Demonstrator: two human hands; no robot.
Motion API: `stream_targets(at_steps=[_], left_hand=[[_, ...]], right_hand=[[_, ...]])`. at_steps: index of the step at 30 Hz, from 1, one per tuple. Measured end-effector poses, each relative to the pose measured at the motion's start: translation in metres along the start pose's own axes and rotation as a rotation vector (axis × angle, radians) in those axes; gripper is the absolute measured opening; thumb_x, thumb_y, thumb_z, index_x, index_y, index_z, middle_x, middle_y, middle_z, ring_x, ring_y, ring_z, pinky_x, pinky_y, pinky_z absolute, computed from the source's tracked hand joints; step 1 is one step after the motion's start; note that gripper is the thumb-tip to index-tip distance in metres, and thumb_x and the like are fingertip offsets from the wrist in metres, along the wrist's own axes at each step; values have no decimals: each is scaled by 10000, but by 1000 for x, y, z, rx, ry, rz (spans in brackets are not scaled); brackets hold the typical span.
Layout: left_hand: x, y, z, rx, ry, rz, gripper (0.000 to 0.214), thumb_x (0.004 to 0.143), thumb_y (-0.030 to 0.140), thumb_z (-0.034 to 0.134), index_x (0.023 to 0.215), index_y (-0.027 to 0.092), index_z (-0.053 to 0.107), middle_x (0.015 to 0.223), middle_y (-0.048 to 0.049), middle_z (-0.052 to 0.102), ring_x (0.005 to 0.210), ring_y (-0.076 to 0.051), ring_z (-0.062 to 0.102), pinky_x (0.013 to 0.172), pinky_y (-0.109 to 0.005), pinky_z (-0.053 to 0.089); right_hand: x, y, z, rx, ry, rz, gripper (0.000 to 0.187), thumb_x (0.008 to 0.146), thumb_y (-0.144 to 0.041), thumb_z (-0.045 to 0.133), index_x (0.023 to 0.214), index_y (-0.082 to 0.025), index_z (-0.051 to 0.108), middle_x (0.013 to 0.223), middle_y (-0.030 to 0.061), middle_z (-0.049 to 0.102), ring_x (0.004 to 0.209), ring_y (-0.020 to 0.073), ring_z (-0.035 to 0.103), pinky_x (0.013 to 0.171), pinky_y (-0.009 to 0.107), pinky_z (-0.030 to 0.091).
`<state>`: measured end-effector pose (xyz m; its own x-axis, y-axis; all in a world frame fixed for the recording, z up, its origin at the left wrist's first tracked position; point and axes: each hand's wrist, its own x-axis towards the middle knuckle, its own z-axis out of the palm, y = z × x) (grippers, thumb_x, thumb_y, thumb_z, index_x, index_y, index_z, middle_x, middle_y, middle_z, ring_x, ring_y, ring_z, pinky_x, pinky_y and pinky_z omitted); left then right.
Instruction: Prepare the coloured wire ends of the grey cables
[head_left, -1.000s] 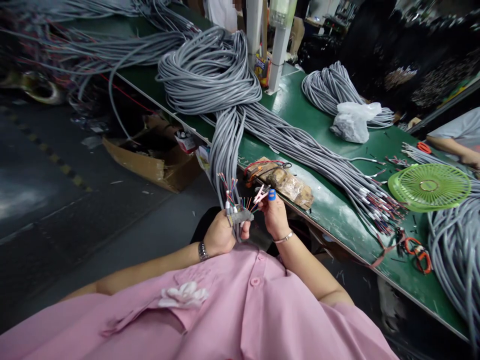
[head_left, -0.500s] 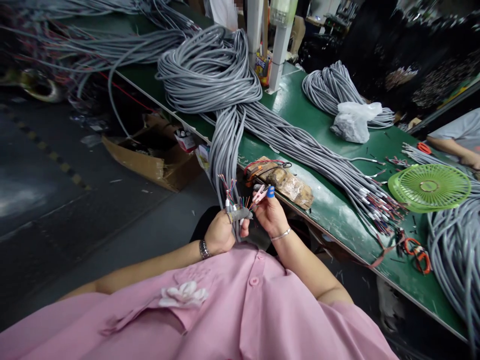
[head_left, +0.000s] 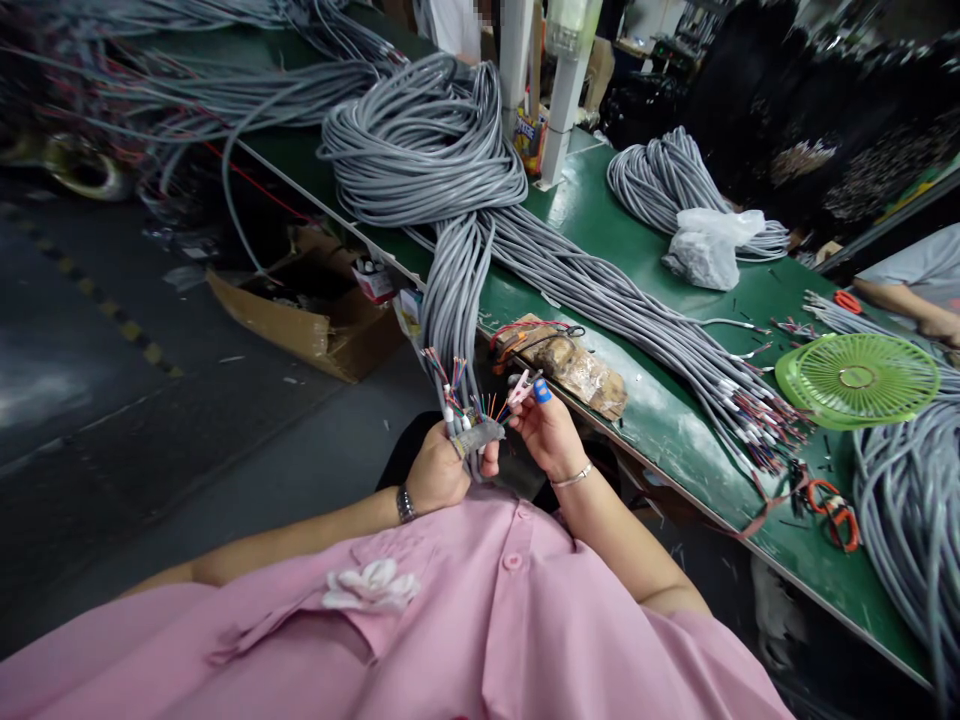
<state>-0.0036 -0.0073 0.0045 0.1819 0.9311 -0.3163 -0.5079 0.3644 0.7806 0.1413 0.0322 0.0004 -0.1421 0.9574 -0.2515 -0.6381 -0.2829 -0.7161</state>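
Grey cable ends with thin coloured wires (head_left: 454, 378) fanning out are gripped in my left hand (head_left: 436, 470), near my shirt front. A grey cover (head_left: 480, 436) wraps the left thumb, which lies across the cables. My right hand (head_left: 553, 438) is closed just to the right, pinching a small pale pink clip-like tool (head_left: 520, 390) close to the wire tips. Whether its jaws touch a wire is too small to tell. A blue cover (head_left: 541, 390) sits on a right fingertip. The held cables hang from a large grey cable coil (head_left: 424, 140) on the bench.
On the green bench (head_left: 577, 220) lie a row of stripped cables (head_left: 630, 310), a taped wooden block (head_left: 577, 365), a green fan (head_left: 857, 378), orange-handled scissors (head_left: 834, 515) and a plastic bag (head_left: 705, 248). A cardboard box (head_left: 315, 330) is below left. Another person's arm (head_left: 911, 300) is at right.
My right hand has shifted slightly right, away from the left hand, with the pink tool. The wires in my left hand have tilted slightly left.
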Motion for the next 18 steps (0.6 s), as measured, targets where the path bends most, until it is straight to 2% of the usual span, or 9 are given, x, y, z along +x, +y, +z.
stream_targets(at_steps=[3, 7, 11, 18], left_hand=[[3, -1, 1, -9, 12, 13, 238, 671, 356, 730, 727, 133, 664, 523, 7, 604, 403, -105, 524, 404, -230, 433], [4, -2, 5, -12, 28, 11, 216, 670, 330, 735, 678, 133, 646, 527, 5, 605, 406, -100, 525, 405, -223, 424], [5, -3, 6, -20, 31, -7, 226, 676, 340, 737, 699, 131, 654, 537, 1, 612, 418, -98, 529, 414, -219, 431], [7, -7, 4, 10, 58, -5, 203, 704, 321, 727, 721, 136, 644, 538, 6, 620, 415, -100, 535, 410, -214, 431]], right_hand=[[1, -1, 1, -10, -6, -2, 347, 780, -514, 679, 833, -171, 659, 759, 8, 634, 614, 92, 526, 545, 199, 461], [5, 1, 2, 66, 16, 63, 352, 786, -533, 669, 839, -186, 663, 838, 20, 682, 646, 99, 563, 566, 210, 472], [10, 4, 3, 145, 37, 119, 336, 792, -516, 675, 866, -189, 673, 789, 10, 683, 645, 108, 575, 593, 227, 479], [15, 10, 6, 169, 120, 49, 308, 752, -475, 737, 863, -196, 669, 763, -8, 678, 644, 98, 577, 614, 226, 485]])
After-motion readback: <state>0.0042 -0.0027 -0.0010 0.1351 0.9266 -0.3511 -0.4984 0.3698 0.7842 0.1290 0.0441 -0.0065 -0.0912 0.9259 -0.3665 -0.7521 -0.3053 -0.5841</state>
